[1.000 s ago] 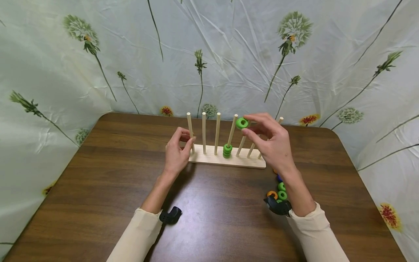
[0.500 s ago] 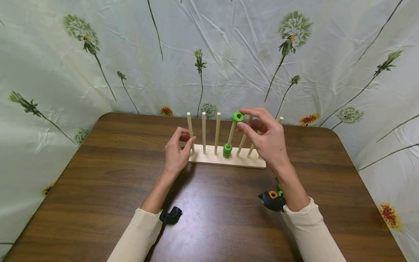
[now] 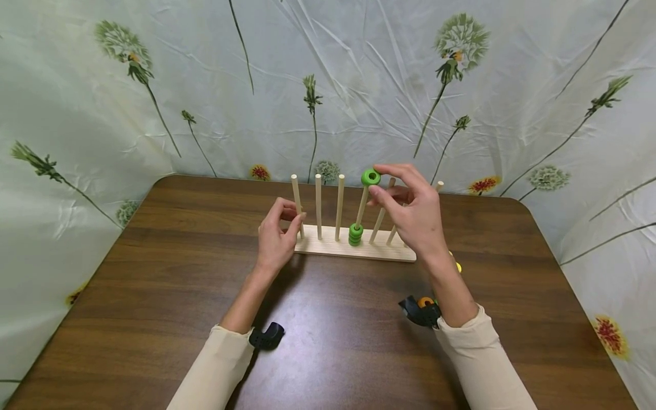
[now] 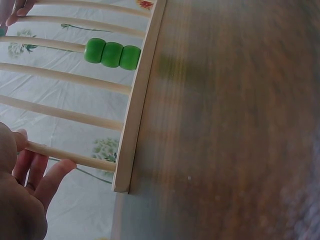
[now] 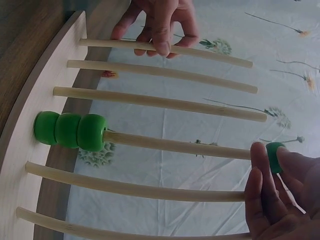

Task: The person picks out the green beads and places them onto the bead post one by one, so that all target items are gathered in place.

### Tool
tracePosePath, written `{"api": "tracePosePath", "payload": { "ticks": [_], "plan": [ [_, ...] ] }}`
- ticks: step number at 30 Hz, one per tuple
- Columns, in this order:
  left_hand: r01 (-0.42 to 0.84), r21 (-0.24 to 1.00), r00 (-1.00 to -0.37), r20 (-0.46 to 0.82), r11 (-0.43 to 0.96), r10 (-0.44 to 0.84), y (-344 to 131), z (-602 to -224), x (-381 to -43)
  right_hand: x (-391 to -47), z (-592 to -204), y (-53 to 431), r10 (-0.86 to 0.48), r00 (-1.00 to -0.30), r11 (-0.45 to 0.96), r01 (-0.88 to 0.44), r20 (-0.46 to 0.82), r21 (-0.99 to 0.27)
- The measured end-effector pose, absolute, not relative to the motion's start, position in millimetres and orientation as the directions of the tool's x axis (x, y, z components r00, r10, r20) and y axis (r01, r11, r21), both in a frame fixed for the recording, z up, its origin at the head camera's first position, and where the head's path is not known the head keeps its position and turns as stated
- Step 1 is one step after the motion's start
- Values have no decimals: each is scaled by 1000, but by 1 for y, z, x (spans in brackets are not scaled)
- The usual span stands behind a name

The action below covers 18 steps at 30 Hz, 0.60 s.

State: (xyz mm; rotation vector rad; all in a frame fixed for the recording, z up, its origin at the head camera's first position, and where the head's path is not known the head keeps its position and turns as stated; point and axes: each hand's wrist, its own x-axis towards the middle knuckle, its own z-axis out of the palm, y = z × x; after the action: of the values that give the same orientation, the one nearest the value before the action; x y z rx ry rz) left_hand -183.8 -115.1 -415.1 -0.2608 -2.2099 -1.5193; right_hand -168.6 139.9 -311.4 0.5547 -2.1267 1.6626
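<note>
Bead (image 3: pixel 366 178): green, shiny, round-edged ring w/ center hole, at top of 4th peg (image 3: pixel 362 208) from L; can't tell if tip's in hole. R hand (image 3: pixel 416 213) pinching it btwn thumb & fingers. Same peg carries stack (image 3: pixel 355 235) of 3 matching beads at foot, on base (image 3: pixel 328 246): long flat pale wood bar, visible grain. Pegs = plain round dowels. L hand (image 3: pixel 277 238) gripping end peg (image 3: pixel 296 193), far L. Counter (image 3: pixel 328 319): dark brown woodgrain, slight sheen. Behind: creased whitish sheet (image 3: pixel 215 68), dandelion print.
</note>
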Motion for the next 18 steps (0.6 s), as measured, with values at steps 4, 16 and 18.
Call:
{"api": "tracePosePath", "payload": {
  "ticks": [4, 16, 18],
  "plan": [
    [400, 836, -881, 464, 376, -95, -116, -416, -184, -168, -312, 140, -70, -849, 243, -523, 523, -817],
    [393, 840, -885, 456, 374, -95, -115, -415, -184, -159, -312, 150, -68, -811, 194, -582, 582, -789],
    [394, 839, -884, 458, 376, -95, -115, -416, -184, -158, -313, 152, -69, -801, 180, -597, 595, -782]
  ]
}}
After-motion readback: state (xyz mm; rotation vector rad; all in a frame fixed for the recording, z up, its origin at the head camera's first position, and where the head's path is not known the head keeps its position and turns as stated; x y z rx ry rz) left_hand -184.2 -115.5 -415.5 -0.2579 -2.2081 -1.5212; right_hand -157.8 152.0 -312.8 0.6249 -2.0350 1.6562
